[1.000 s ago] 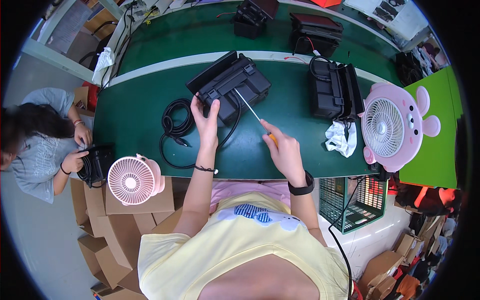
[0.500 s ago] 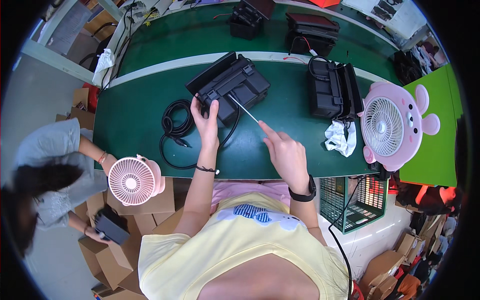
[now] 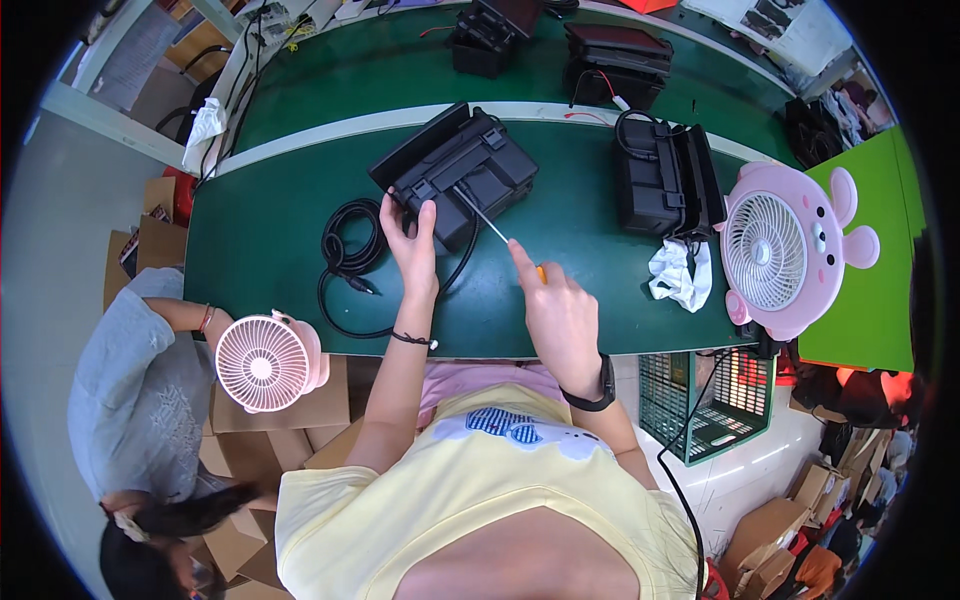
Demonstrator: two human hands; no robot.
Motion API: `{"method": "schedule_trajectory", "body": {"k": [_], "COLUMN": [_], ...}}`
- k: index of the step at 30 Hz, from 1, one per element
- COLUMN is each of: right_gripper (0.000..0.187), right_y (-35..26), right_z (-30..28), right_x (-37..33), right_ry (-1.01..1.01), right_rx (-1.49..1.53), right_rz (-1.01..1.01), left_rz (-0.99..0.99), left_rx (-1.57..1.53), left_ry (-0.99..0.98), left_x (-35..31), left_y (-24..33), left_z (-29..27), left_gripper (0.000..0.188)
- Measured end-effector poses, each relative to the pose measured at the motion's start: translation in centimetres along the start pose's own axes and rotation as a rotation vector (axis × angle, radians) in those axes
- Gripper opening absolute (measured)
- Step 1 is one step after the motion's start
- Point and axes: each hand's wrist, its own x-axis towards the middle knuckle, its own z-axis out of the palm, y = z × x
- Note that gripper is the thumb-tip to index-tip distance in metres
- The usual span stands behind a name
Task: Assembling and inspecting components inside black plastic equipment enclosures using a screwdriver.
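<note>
Counting L to R: 1 co-worker in grey (image 3: 135, 390) bent over cardboard boxes (image 3: 250, 400) off the bench's left end, 1 small pink desk fan (image 3: 263, 362) clipped at the near edge, 1 coiled black cable (image 3: 350, 255) on the green bench top (image 3: 260, 230), 1 black device (image 3: 460, 175) under your hands, 1 more black unit w/ cable (image 3: 662, 180) to its right, 1 crumpled white cloth (image 3: 680, 275), 1 big pink animal-shaped fan (image 3: 785, 250) at the right end; 2 more black units sit on the far bench behind the white divider. Your left hand (image 3: 413, 245) rests on the black device's near-left corner, fingers together & pressed flat on the casing, thumb alongside. Your right hand (image 3: 560, 315) pinches a screwdriver (image 3: 490, 222): orange handle mostly hidden in your fist, index finger stretched along it, thin metal shaft angled up-left w/ the tip touching the device's top face. The device is centre of the near bench, just right of the cable coil, turned at an angle; it's a boxy black plastic housing w/ ribbed panels & a flat lid-like plate propped along its far-left side.
</note>
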Motion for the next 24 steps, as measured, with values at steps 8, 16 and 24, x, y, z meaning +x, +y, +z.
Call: {"method": "schedule_trajectory", "body": {"k": [8, 16, 24], "right_gripper": [0.043, 0.046, 0.040], "right_y": [1.0, 1.4, 4.6], "right_z": [2.6, 2.3, 1.0], "right_x": [0.3, 0.8, -0.9], "right_ry": [-0.126, -0.449, -0.231], "right_rx": [0.459, 1.225, 1.264], "right_rz": [-0.008, 0.352, 0.467], "left_rz": [0.009, 0.061, 0.828], "left_rx": [-0.028, 0.036, 0.965], "left_ry": [-0.023, -0.023, -0.247], "left_x": [0.3, 1.4, 3.0], "left_y": [0.7, 1.5, 8.1], "left_z": [-0.1, -0.4, 3.1], "left_gripper": [0.073, 0.072, 0.051]}}
